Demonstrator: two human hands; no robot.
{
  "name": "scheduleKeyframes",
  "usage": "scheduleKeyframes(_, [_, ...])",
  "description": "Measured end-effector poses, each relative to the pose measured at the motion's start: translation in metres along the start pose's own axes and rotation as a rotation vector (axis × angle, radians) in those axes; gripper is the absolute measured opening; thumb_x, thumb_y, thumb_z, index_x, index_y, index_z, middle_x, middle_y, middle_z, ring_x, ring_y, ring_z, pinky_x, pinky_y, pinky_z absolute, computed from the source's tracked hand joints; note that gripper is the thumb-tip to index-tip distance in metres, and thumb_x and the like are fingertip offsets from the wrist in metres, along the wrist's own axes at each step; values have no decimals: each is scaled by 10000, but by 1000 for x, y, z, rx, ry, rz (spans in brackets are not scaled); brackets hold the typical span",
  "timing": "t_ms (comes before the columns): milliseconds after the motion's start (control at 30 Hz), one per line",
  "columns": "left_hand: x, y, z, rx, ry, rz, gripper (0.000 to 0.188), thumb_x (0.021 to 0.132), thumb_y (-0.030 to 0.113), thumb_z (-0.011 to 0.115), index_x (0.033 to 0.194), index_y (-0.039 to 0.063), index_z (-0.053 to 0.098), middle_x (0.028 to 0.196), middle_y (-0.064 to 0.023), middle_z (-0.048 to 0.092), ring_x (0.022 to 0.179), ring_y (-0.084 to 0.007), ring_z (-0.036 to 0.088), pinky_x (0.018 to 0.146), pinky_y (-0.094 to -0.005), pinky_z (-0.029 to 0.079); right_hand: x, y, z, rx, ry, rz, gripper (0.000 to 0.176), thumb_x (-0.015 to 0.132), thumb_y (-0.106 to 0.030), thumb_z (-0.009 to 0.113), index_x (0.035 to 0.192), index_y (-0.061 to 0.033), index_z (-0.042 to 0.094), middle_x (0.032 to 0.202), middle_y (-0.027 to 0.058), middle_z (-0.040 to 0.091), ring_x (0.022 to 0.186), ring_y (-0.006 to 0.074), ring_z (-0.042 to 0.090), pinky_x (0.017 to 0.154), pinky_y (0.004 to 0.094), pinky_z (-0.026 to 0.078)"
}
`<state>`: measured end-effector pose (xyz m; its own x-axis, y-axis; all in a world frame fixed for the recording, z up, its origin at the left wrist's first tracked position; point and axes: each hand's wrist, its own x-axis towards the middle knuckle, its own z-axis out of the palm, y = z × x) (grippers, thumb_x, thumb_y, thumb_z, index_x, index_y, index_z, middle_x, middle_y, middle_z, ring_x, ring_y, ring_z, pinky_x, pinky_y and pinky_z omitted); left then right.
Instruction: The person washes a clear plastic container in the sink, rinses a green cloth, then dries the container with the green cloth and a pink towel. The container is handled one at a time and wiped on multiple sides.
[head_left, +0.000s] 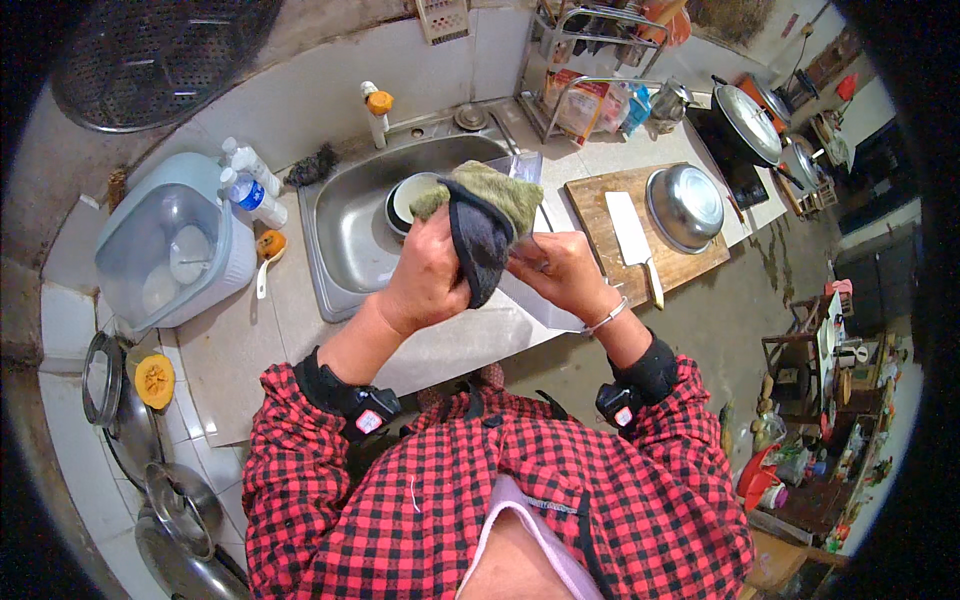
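My left hand (427, 274) is closed around a folded cloth (487, 232), green on one side and dark grey with a black edge on the other. Close beside it, my right hand (562, 270) grips what looks like a clear plastic tray (536, 300), whose far end shows behind the cloth. The cloth hides part of the tray and the left fingertips. Below the hands is a stainless steel sink (341, 232) with white bowls (414, 196) stacked inside.
Right of the sink, a wooden cutting board (600, 191) bears a cleaver (628, 229) and an upturned metal bowl (686, 206). A lidded plastic bin (176, 247), bottles (255, 199) and a peeler (264, 274) stand left. A faucet (375, 120) rises behind the sink.
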<state>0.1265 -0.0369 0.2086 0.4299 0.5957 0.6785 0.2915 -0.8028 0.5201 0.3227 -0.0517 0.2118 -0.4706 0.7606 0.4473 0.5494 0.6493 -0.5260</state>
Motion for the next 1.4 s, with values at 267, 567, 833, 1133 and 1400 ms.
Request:
scheduleKeyframes(267, [-44, -35, 48, -617, 422, -422, 308, 789, 157, 523, 1072, 35, 513, 1008, -101, 546, 947, -254, 520, 867, -363, 407, 15, -4, 1, 237, 158, 92, 107, 762, -148, 690, 771, -44, 666, 665, 96, 627, 550, 176, 601, 510, 270, 459])
scheduleKeyframes(567, [-62, -68, 92, -549, 313, -343, 454, 938, 152, 388, 1341, -16, 262, 1340, -128, 340, 1228, -225, 321, 1045, -313, 221, 40, -33, -42, 603, 509, 72, 212, 881, -172, 565, 904, 22, 649, 759, 101, 671, 587, 105, 607, 490, 196, 430])
scheduleKeyframes(833, [-63, -44, 82, -1373, 566, -1052, 361, 930, 220, 396, 1224, 13, 436, 1193, -83, 509, 1083, -218, 482, 953, -332, 368, 64, -35, -75, 716, 696, -82, 297, 913, -256, 512, 938, 26, 601, 735, 126, 645, 567, 149, 603, 522, 233, 478])
scheduleKeyframes(1133, [-18, -64, 37, -1740, 880, -446, 494, 891, 454, 415, 1181, 63, 497, 1145, -78, 552, 1054, -237, 518, 935, -375, 401, 61, 31, -52, 1575, 725, 2, 251, 858, -324, 583, 940, -89, 611, 802, 39, 629, 682, 127, 575, 594, 226, 481])
scheduleKeyframes(1400, [-67, -109, 26, -438, 895, -582, 529, 800, 193, 612, 1243, -1, 397, 1213, -158, 477, 1094, -293, 473, 956, -369, 361, 44, 79, -12, 1666, 696, 633, 495, 766, -409, 651, 1152, -125, 527, 991, 1, 584, 721, 127, 556, 629, 220, 499])
